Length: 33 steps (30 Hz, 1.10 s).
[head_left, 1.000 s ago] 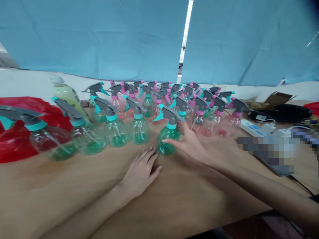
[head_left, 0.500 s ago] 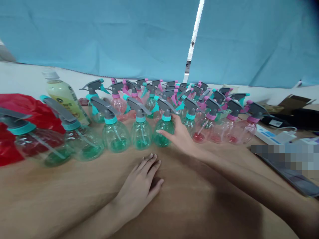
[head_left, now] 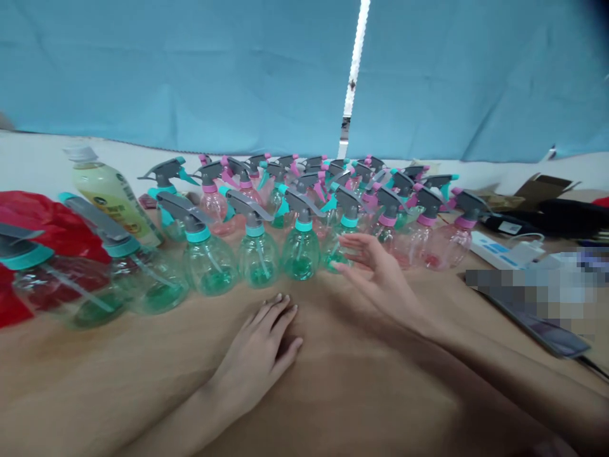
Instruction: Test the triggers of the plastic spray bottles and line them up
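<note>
My left hand (head_left: 266, 339) lies flat on the wooden table with its fingers stretched out, holding nothing. Just right of the middle, my right hand (head_left: 373, 276) hovers with thumb and fingers apart, in front of a green spray bottle (head_left: 332, 254) that it partly hides. Beside it stands another green spray bottle (head_left: 301, 257) with a turquoise collar and grey trigger head, upright and apart from both hands. More green bottles, such as this clear green spray bottle (head_left: 259, 260), continue the front row leftward. To the right are pink spray bottles (head_left: 454, 244) with pink collars.
Several more spray bottles crowd behind the front row. A labelled bottle with a white cap (head_left: 107, 197) and a red plastic bag (head_left: 45, 222) stand left. On the right lie a power strip (head_left: 495, 251), a phone (head_left: 537, 324) and a cardboard box (head_left: 542, 190). Blue cloth (head_left: 190, 76) hangs behind.
My right hand has let go of the green spray bottle and drawn back to the right, its fingers opening. My left hand stays on the table. The view has shifted slightly.
</note>
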### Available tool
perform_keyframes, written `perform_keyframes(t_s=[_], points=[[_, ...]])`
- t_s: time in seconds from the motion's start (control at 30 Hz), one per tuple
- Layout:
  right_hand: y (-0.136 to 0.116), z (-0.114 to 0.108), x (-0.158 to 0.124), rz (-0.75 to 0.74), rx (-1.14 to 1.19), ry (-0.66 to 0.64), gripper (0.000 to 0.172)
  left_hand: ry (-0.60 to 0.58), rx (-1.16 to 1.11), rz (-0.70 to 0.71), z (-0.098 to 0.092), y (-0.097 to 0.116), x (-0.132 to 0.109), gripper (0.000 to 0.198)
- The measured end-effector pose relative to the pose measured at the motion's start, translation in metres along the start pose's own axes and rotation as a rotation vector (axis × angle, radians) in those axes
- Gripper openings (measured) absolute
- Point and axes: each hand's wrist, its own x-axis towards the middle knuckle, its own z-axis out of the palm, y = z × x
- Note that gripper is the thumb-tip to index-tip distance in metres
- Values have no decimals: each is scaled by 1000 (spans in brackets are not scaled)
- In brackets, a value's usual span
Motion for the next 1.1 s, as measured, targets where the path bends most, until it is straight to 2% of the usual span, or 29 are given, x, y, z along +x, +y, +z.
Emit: perform_keyframes(t_s=[0.13,0.27,0.37,0.5,0.73,0.8,0.93,1.1], points=[[10,-40,-2,73,-54,40,23,11,-5,-13,2,-1,4,44],[18,-59,9,72,-180,90,29,10,19,-24,2,1,10,44],[19,-54,20,68,-255,78,38,19,27,-36,4,5,16,41],[21,-35,32,88,-283,61,45,40,-12,-45,8,10,23,37],[25,-9,52,141,-306,73,71,69,-60,-29,13,18,32,31],[24,-5,54,144,-324,86,69,117,-82,-4,12,21,34,27],[23,-2,56,138,-338,96,53,265,-165,108,10,31,41,20],[24,-8,59,181,-320,50,49,310,-212,129,9,38,49,22]])
